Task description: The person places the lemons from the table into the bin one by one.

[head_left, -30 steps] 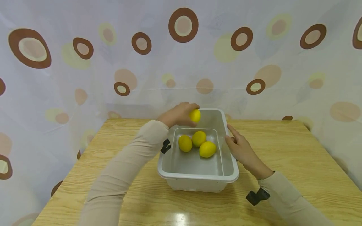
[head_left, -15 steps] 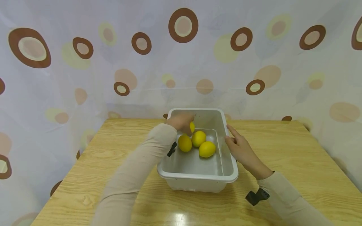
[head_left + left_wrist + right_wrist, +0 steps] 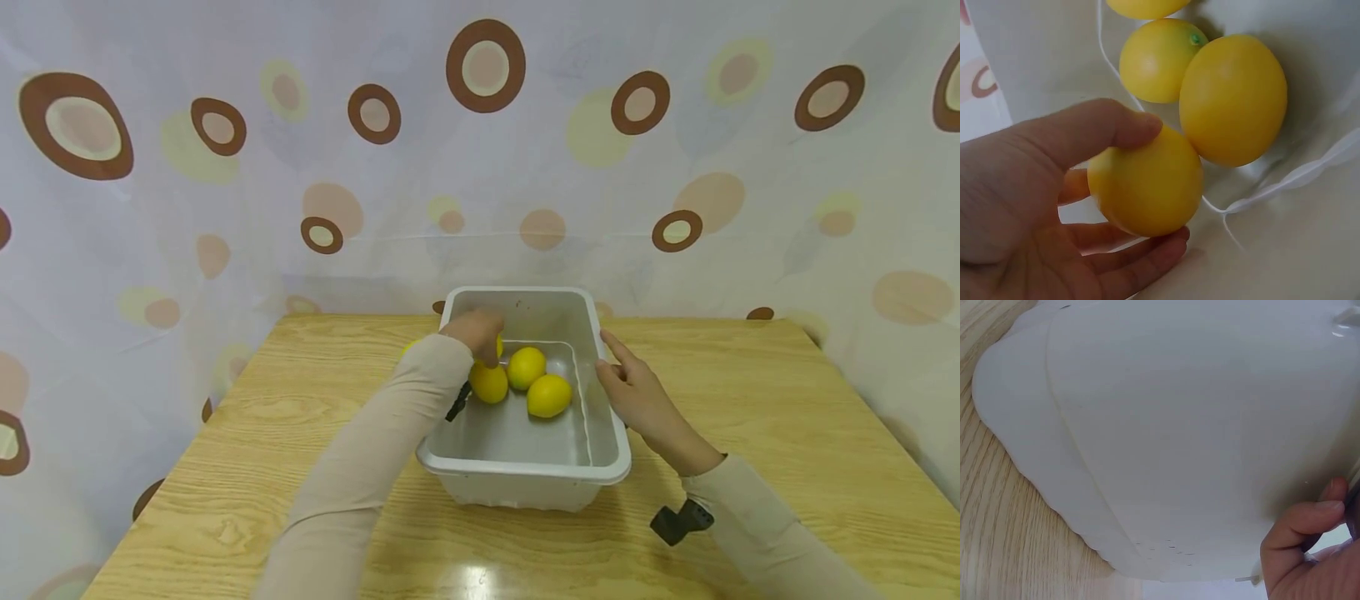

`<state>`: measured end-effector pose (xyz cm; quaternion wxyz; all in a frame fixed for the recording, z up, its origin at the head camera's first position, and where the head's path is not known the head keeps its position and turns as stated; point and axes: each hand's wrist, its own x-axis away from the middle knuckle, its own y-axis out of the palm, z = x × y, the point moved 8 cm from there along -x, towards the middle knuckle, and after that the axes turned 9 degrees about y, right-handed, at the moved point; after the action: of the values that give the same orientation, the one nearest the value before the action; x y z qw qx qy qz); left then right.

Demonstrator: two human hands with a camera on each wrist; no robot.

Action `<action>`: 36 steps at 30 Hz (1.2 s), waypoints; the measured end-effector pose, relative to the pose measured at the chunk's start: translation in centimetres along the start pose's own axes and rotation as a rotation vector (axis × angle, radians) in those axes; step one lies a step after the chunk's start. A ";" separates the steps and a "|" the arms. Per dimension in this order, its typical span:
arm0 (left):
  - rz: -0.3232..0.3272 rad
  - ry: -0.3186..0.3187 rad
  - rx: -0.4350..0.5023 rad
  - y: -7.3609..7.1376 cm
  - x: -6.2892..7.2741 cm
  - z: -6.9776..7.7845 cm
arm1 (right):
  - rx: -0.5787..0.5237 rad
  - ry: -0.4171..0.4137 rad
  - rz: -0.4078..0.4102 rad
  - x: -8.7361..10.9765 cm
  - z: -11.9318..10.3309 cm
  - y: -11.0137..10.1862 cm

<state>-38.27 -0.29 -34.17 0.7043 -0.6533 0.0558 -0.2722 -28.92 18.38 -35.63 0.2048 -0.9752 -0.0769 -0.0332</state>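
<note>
My left hand (image 3: 477,333) reaches down into the grey plastic tub (image 3: 525,471) and holds a lemon (image 3: 1147,187) between thumb and fingers. In the left wrist view this lemon is beside another lemon (image 3: 1233,100), appearing to touch it. The head view shows three more lemons on the tub's floor: a left one (image 3: 489,383), a middle one (image 3: 527,367) and a right one (image 3: 549,396). At the tub's right side, my right hand (image 3: 645,400) holds the rim, index finger along it. Its curled fingers (image 3: 1304,525) are against the edge in the right wrist view.
Part of another yellow fruit (image 3: 410,345) peeks out behind the left sleeve, outside the tub. The tub stands on a wooden table (image 3: 300,408). A patterned curtain (image 3: 420,183) hangs behind the table's far edge. Dark cameras are strapped at both wrists.
My left hand has lowered from above the tub's far left part into it, carrying the lemon. The right hand stays at the rim. A yellow fruit now shows behind the left sleeve.
</note>
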 end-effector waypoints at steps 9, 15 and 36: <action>0.017 0.007 -0.063 0.2 -0.6 -0.2 | 0.004 -0.004 0.004 0.0 -0.2 0.0; 0.014 0.001 -0.066 0.2 -0.7 -0.1 | 0.003 0.003 0.005 0.1 -0.3 0.0; -0.044 -0.061 -0.029 1.2 -0.4 -0.4 | -0.003 -0.005 -0.004 0.1 -0.1 0.1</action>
<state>-38.37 -0.48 -35.47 0.6901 -0.6724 0.0239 -0.2666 -28.83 18.24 -35.56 0.2030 -0.9755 -0.0792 -0.0313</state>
